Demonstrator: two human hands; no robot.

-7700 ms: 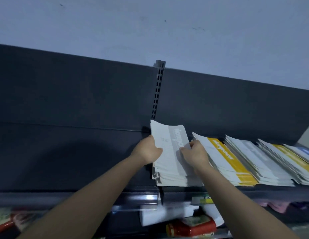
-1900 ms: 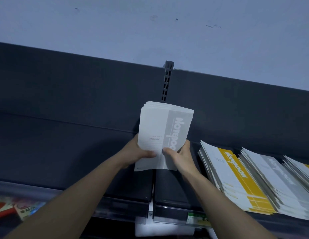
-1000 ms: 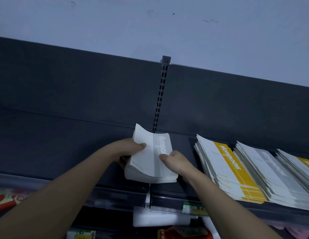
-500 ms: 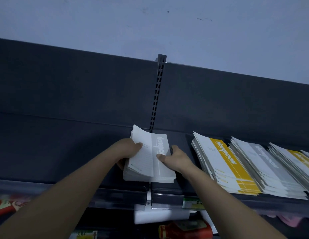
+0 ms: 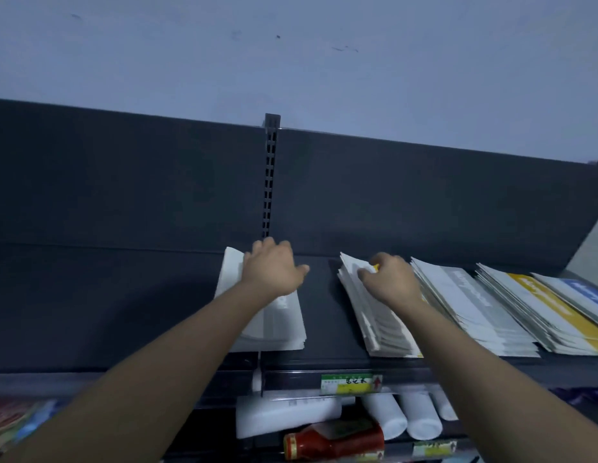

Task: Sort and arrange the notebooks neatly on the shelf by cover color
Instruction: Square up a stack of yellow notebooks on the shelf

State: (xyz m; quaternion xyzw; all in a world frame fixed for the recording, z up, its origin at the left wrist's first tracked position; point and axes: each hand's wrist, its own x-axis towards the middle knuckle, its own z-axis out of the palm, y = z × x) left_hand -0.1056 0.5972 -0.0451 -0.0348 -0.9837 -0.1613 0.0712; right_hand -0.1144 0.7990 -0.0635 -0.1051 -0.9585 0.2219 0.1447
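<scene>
On the shelf point(image 5: 317, 329), grey notebook stack point(image 5: 274, 315) lies placed under the flat, unclenched left hand point(image 5: 274, 269); right hand point(image 5: 391, 279) pinches the yellow notebook stack point(image 5: 374, 315), sorting unfinished.

Head camera faces the shelf point(image 5: 324, 360) closely, slightly downward.

Five notebook stacks point(image 5: 270, 315), two hands point(image 5: 274, 269).

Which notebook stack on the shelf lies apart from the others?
The grey-banded stack under the left hand, at the far left. A bare gap of shelf separates it from the other stacks, which overlap in a row starting at the right hand.
</scene>
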